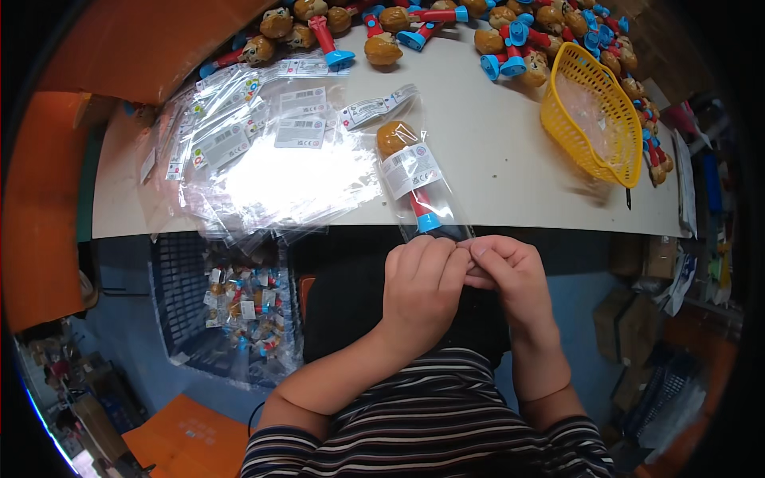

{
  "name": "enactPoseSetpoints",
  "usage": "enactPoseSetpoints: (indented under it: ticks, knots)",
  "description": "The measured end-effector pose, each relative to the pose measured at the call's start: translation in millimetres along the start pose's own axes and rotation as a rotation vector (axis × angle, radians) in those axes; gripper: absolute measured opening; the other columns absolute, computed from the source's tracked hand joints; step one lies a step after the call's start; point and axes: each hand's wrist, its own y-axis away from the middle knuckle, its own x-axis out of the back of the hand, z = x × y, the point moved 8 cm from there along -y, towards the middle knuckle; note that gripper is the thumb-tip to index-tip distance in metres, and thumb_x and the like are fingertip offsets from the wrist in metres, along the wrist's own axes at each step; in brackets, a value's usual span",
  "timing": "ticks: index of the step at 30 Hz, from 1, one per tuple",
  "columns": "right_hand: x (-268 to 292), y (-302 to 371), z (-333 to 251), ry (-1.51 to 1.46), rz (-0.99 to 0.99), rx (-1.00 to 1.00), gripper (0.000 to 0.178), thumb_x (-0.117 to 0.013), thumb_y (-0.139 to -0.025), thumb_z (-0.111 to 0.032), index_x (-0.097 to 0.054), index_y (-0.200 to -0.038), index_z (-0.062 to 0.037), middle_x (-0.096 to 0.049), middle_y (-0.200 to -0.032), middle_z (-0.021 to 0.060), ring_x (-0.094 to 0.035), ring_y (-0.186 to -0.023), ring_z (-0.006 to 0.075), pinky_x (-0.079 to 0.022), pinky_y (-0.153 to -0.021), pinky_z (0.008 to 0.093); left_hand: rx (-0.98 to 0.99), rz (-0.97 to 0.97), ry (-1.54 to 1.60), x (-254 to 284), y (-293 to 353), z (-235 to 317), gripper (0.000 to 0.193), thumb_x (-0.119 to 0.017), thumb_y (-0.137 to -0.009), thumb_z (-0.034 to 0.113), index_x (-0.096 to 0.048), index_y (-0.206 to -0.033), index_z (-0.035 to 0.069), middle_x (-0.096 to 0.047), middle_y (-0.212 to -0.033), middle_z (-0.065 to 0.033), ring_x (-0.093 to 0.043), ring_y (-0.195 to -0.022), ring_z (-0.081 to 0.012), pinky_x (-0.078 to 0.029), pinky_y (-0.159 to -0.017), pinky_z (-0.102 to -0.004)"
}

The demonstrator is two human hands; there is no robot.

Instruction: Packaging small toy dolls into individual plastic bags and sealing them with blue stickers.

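Observation:
A clear plastic bag [448, 203] lies over the table's front edge with a figure-topped toy [424, 221] inside. The toy has a round brown head, a red stem and a blue base; a white printed label covers part of it. At the bag's near end, my left hand [422, 279] is closed on the plastic with its fingers curled over. Close against it, my right hand [514, 275] pinches the same end between thumb and fingers. My fingers hide the bag's edge there.
Flat clear bags with printed labels [263, 151] overlap on the left of the table [470, 103]. Loose toys [382, 49] lie along the far side. A yellow basket [550, 115] stands at the right. Below the table's left, a blue crate [179, 299] holds several bagged toys.

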Motion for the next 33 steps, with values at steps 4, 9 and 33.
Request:
enactPoseSetpoints:
  ticks: [4, 9, 33]
  knots:
    - [0.6, -0.4, 1.0, 0.004, 0.022, 0.006, 0.023, -0.056, -0.097, -0.013, -0.067, -0.104, 0.0058, -0.070, -0.090, 0.0107, -0.070, -0.081, 0.0131, -0.057, -0.072, 0.0229, 0.046, -0.073, 0.090, -2.1, -0.1, -7.1, 0.017, -0.071, -0.075, 0.009, -0.063, -0.090, 0.008, -0.058, -0.091, -0.0070, -0.057, -0.089, -0.0279, -0.043, -0.079, -0.0389]
    - [3.7, -10.8, 12.9, -0.023, 0.010, 0.011, 0.023, -0.056, -0.097, -0.015, -0.067, -0.104, 0.0053, -0.071, -0.093, 0.0125, -0.070, -0.083, 0.0151, -0.057, -0.075, 0.0245, 0.018, -0.199, 0.323, 2.1, -1.9, -18.0, 0.019, -0.072, -0.074, 0.005, -0.058, -0.086, 0.006, -0.056, -0.090, -0.0097, -0.055, -0.089, -0.0315, -0.043, -0.082, -0.0400]
    - [-0.1, -24.5, 37.2, 0.012, -0.053, -0.080, 0.028, -0.057, -0.099, -0.021, -0.063, -0.110, 0.0035, -0.072, -0.097, 0.0145, -0.071, -0.089, 0.0208, -0.055, -0.078, 0.0284, 0.172, -0.488, 0.993, -134.7, -235.5, 49.5, 0.020, -0.070, -0.085, 0.017, -0.071, -0.091, -0.002, -0.069, -0.090, -0.0120, -0.068, -0.087, -0.0187, -0.055, -0.076, -0.0307]
